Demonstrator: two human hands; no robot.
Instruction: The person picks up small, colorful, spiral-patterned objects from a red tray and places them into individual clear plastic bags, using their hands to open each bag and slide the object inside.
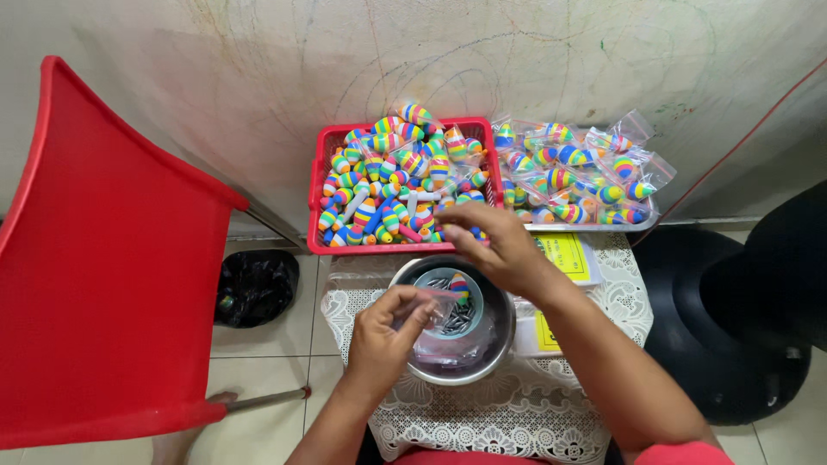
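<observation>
My left hand point(385, 332) pinches a small clear plastic bag point(441, 301) over a metal bowl point(431, 368). A rainbow-striped float point(460, 287) sits at the bag's mouth. My right hand point(498, 246) hovers just above it, fingers curled loosely near the front edge of a red basket point(317, 191). The basket is heaped with several striped floats point(392, 176). Inside the bowl lies a roll of tape around several small dark metal pieces point(457, 318).
A tray of bagged striped floats point(575, 172) stands to the right of the basket. A yellow and white packet point(564, 256) lies on the lace-covered small table point(517, 413). A red chair point(103, 267) is at left, a black bag point(257, 286) on the floor, a black stool point(732, 327) at right.
</observation>
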